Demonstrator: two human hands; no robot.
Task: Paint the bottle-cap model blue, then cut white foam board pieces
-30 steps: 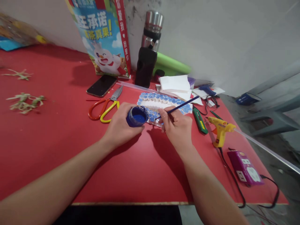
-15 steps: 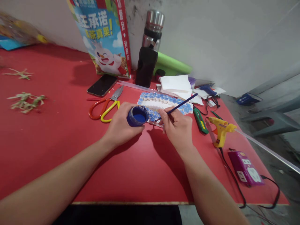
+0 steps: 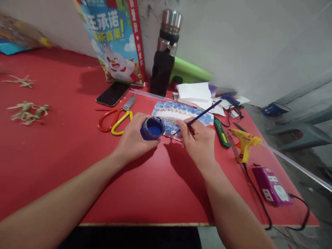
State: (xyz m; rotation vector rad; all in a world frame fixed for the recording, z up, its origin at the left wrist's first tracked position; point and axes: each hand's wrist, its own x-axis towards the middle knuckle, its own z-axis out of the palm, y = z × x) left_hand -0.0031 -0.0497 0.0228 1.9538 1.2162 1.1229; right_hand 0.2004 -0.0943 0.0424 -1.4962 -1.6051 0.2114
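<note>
My left hand (image 3: 136, 136) is closed round a small jar of blue paint (image 3: 153, 128), tilted so its open mouth faces me. In my right hand (image 3: 197, 140) a thin dark-blue paintbrush (image 3: 204, 112) is pinched, its handle slanting up to the right. The brush tip points down at the near edge of a white piece (image 3: 168, 115) bordered with blue and white flower-like rounds. Whether the tip touches a round, I cannot tell. Part of the piece is hidden behind the jar and my right hand.
Scissors (image 3: 120, 119) and a phone (image 3: 113, 94) lie left of the jar. To the right are a green utility knife (image 3: 222, 133), a yellow glue gun (image 3: 243, 141) and a purple power box (image 3: 272, 186) with cables. A steel flask (image 3: 171, 24) and a printed bag (image 3: 116, 45) stand behind.
My right hand has shifted slightly to the right with the paintbrush. My left hand and the jar stay nearly where they were.
</note>
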